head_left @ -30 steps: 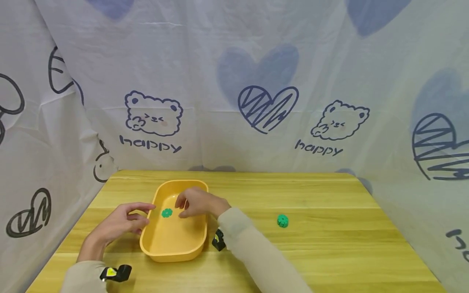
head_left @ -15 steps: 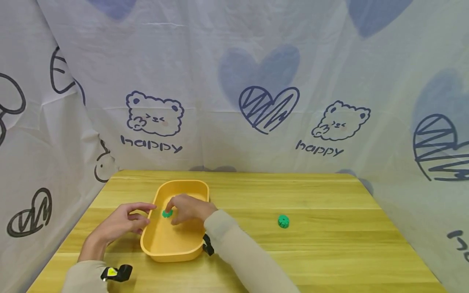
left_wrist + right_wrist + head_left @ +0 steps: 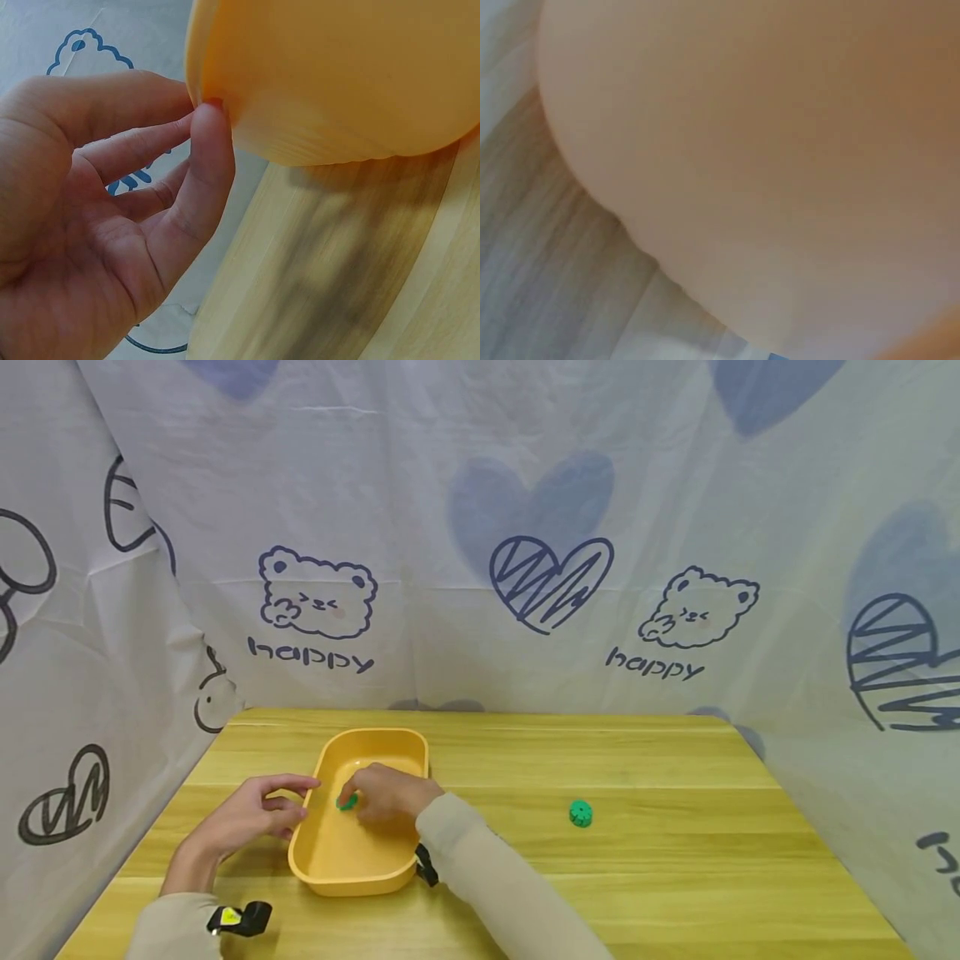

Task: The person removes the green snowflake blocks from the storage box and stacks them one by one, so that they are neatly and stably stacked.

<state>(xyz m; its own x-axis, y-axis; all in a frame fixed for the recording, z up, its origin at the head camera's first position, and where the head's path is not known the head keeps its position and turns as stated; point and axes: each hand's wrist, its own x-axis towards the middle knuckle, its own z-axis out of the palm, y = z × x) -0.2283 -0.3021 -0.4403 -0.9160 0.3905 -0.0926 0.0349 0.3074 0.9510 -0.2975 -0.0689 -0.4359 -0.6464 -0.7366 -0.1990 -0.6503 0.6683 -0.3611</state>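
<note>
A yellow tray sits on the left part of the wooden table. My left hand holds its left rim, thumb against the outer wall and index fingertip over the edge; the left wrist view shows this hand beside the tray wall. Inside the tray, my right hand pinches a small green notched disc, partly hidden by the fingers. In the right wrist view the tray's outer wall fills most of the picture, blurred, and hides the right fingers.
Right of the tray, a short stack of green notched discs lies on the wooden table. A white printed cloth hangs along the table's back and sides.
My right hand has moved left and down inside the tray to the green disc and taken hold of it. The disc has shifted slightly right and tilted. My left hand stays at the rim.
</note>
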